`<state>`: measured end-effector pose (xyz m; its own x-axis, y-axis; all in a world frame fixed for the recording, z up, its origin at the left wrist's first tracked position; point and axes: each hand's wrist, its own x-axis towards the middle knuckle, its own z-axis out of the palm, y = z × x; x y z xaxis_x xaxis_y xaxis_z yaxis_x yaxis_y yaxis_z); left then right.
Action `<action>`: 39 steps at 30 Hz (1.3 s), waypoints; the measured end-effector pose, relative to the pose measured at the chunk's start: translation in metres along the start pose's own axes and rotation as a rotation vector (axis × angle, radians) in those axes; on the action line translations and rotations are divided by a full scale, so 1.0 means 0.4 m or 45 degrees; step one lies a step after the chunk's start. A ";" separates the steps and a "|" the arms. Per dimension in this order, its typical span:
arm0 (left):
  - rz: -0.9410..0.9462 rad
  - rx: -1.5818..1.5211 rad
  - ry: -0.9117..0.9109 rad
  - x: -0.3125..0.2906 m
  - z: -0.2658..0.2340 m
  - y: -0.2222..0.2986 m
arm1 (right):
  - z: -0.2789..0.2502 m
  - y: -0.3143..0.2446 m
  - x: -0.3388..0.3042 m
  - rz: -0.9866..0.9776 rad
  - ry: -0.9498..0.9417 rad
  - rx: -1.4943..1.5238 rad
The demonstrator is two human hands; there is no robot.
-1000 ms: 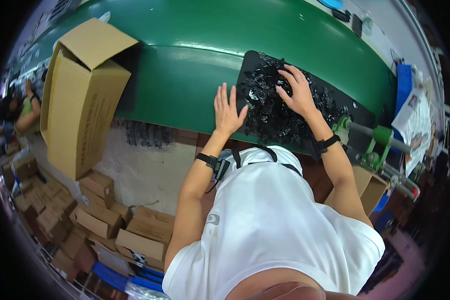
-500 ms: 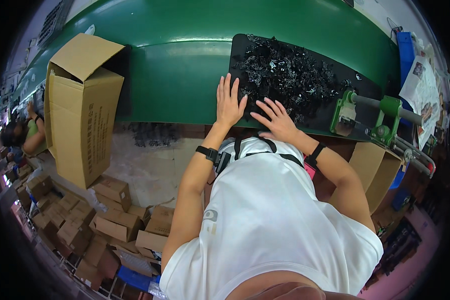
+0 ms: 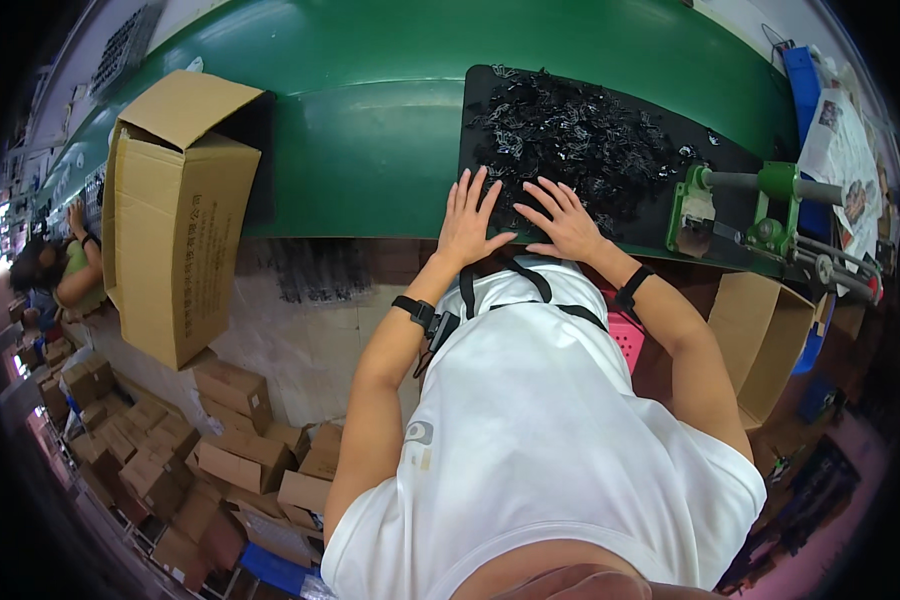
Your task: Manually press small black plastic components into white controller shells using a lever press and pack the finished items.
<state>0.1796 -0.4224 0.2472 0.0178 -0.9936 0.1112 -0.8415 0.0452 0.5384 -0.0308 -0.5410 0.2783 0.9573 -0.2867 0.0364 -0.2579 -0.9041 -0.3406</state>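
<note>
A heap of small, shiny black clip-like parts (image 3: 580,130) covers much of a black mat (image 3: 477,100) on the green table (image 3: 360,150). My left hand (image 3: 467,222) rests palm down over the mat's near left corner, fingers spread and pointing at the heap. Beside it, my right hand (image 3: 567,224) lies over the near edge of the mat with its fingers stretched out. The fingertips of both hands reach the near side of the heap. I see nothing gripped in either hand; what lies under the palms is hidden.
A green hand-operated metal fixture (image 3: 770,210) stands right of the heap. An open carton (image 3: 760,345) sits below it. At the left stands a tall cardboard box (image 3: 185,230); a person (image 3: 65,265) is beyond it. Several cartons (image 3: 240,455) lie at lower left. A pink perforated thing (image 3: 625,340) is by my lap.
My left hand has shifted slightly nearer and right, its thumb swinging out toward the right hand. My right hand has moved slightly right, its fingers now pointing more toward the heap.
</note>
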 end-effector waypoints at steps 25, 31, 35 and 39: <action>0.021 -0.128 0.251 -0.026 0.014 -0.006 | -0.055 -0.034 -0.150 0.714 0.692 0.001; -0.052 -0.154 0.298 -0.017 0.019 0.014 | -0.154 0.271 -0.140 1.130 0.922 0.325; -0.064 -0.147 0.259 -0.015 0.013 0.027 | -0.176 0.512 -0.082 1.604 0.906 -0.111; -0.150 -0.094 0.216 -0.017 0.015 0.034 | -0.234 0.645 -0.067 2.222 0.483 -0.140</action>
<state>0.1648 -0.4156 0.2485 0.2098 -0.9611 0.1798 -0.7863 -0.0566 0.6153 -0.1351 -0.7962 0.2774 -0.4813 -0.8742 -0.0634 -0.8598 0.4850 -0.1601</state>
